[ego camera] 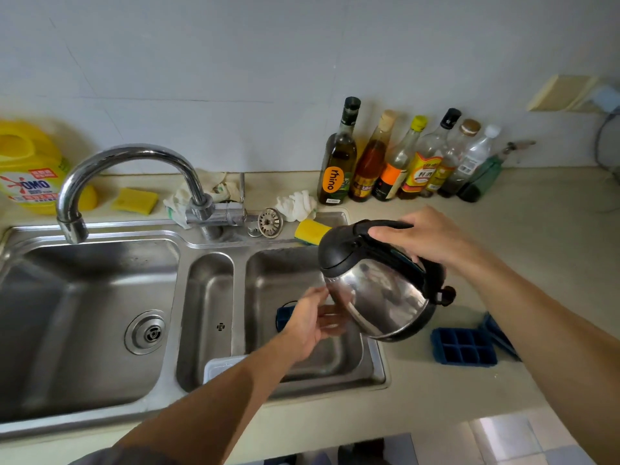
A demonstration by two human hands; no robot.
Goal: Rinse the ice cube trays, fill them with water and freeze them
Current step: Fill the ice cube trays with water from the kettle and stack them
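A steel kettle (379, 293) with a black lid and handle hangs tilted over the right sink basin (268, 273). My right hand (426, 236) grips its handle from above. My left hand (308, 327), blurred, has its fingers spread just under the kettle's spout and holds nothing that I can see. Behind that hand, a blue ice cube tray (284, 317) shows only one corner low in the basin. A second blue tray (463, 350) lies on the counter right of the sink. A third blue tray (496, 332) sits behind it, partly hidden by my right forearm.
The tap (117, 162) arches over the large left basin (84, 313). A white container (221, 365) sits in the narrow middle basin. Several bottles (402, 162) line the wall. Sponges (310, 231), cloths (297, 204), a sink strainer (270, 222) and a yellow detergent jug (27, 169) crowd the back ledge.
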